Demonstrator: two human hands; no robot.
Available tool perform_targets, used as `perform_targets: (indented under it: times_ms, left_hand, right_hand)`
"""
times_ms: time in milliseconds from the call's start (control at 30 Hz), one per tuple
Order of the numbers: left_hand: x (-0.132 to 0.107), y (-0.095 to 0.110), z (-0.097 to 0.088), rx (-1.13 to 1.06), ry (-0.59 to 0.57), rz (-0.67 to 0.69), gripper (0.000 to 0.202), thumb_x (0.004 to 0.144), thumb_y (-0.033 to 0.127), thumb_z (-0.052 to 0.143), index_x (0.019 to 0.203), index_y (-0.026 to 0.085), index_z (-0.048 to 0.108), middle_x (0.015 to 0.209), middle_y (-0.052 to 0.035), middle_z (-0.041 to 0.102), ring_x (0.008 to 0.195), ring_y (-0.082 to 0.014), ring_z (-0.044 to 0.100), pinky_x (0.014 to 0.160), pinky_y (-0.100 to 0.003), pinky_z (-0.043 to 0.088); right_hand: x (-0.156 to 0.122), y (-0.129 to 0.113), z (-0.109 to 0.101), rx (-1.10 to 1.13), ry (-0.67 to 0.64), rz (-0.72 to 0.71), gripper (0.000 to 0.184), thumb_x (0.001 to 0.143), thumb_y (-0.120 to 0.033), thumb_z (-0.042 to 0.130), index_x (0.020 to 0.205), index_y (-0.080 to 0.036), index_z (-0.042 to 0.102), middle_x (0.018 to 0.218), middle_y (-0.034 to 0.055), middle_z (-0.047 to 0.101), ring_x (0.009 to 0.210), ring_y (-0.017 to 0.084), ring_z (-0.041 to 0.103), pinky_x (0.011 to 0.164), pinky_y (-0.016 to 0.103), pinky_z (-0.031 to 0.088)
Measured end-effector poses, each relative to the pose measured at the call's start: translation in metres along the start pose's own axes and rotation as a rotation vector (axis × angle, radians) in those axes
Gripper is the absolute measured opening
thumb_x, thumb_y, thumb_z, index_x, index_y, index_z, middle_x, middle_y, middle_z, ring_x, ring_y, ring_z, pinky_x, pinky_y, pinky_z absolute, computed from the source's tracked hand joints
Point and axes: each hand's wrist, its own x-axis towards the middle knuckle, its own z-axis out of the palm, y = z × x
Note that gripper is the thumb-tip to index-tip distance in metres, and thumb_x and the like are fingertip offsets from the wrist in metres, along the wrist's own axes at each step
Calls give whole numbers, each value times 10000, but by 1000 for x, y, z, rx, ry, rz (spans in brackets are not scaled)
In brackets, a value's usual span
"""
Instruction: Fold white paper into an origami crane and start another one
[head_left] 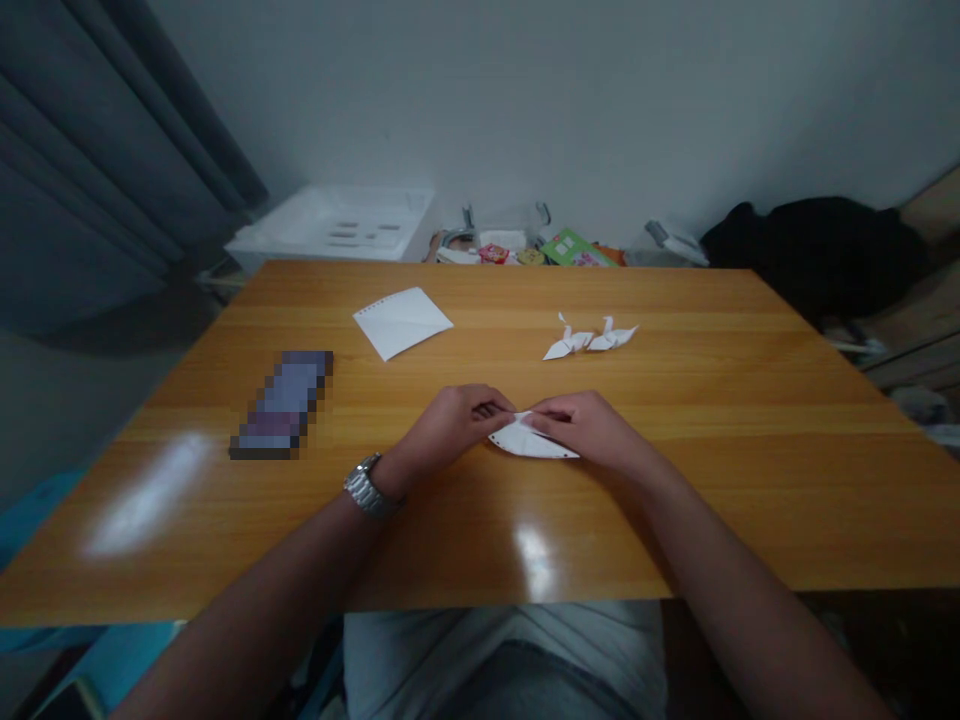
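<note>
At frame centre, my left hand (457,420) and right hand (589,425) both pinch the half-folded paper (529,442) lying on the table (675,500). I judge this mid-fold; a sharp crease calls for aligned edges.

No legible text, folded paper (529,441) blank, pixelated object (281,405) unreadable, packets (574,250) beyond table (675,520) too small
</note>
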Motion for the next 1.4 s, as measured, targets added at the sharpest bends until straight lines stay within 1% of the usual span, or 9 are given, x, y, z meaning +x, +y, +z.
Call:
perform_targets:
  times_ms: [100,267,400,600,800,1000,1133,1267,1400]
  left_hand:
    - [1,-1,-2,-11,52,-18,200,901,359,670,924,177,751,865,-44,757,770,-172,683,688,-247,514]
    - [-1,-4,1,-84,-25,-27,186,903,341,653,952,177,725,863,-42,748,749,-164,683,662,-243,517]
    - [-3,-8,5,-175,-94,-28,238,908,396,660,994,186,730,898,-52,751,792,-173,692,695,-259,530]
    - [-1,-10,4,-218,-48,-58,232,904,402,660,920,173,698,794,-35,705,701,-143,635,617,-233,488]
    - [-2,-7,5,-245,-107,-64,205,895,364,660,905,160,668,728,-6,635,647,-115,569,575,-211,440]
    - [-4,-7,8,-216,-161,-80,290,916,437,645,992,170,729,840,-40,713,735,-137,625,631,-222,455]
    - [-4,-8,8,-201,-117,-81,294,920,446,639,950,164,720,814,-34,707,713,-137,622,606,-214,447]
    - [-3,-9,6,-190,-42,-81,243,922,402,629,944,165,682,806,-20,697,692,-129,628,585,-201,457]
    - [0,-9,7,-241,65,-121,201,893,358,655,931,166,612,912,-29,705,660,-118,664,577,-208,504]
  right_hand:
    - [0,4,-6,-20,-2,5,373,943,-481,590,883,-172,789,796,33,748,696,183,632,608,268,418]
    - [-3,1,-8,-64,-61,-34,402,969,-478,549,803,-176,756,693,3,677,631,151,568,566,253,353]
    - [-4,-3,-6,-99,-116,-43,346,972,-437,555,869,-184,768,714,9,699,641,150,586,577,250,366]
    - [-3,0,-13,-71,-40,-19,275,948,-411,603,912,-215,792,879,33,781,777,193,679,684,279,446]
    - [-5,2,-19,-108,-91,-50,268,959,-398,593,915,-233,799,864,24,785,758,188,686,676,278,449]
    - [-6,-4,-18,-154,-145,-74,276,977,-382,563,936,-216,779,863,29,774,758,167,673,682,260,442]
    - [-4,-3,-17,-135,-64,-71,344,998,-424,516,889,-203,756,836,33,755,754,183,659,686,278,451]
    - [1,7,-13,69,155,28,481,994,-558,471,837,-183,729,823,69,743,751,207,670,699,314,509]
    - [4,9,-4,307,154,85,510,966,-624,490,890,-172,714,866,91,740,749,200,681,699,323,551]
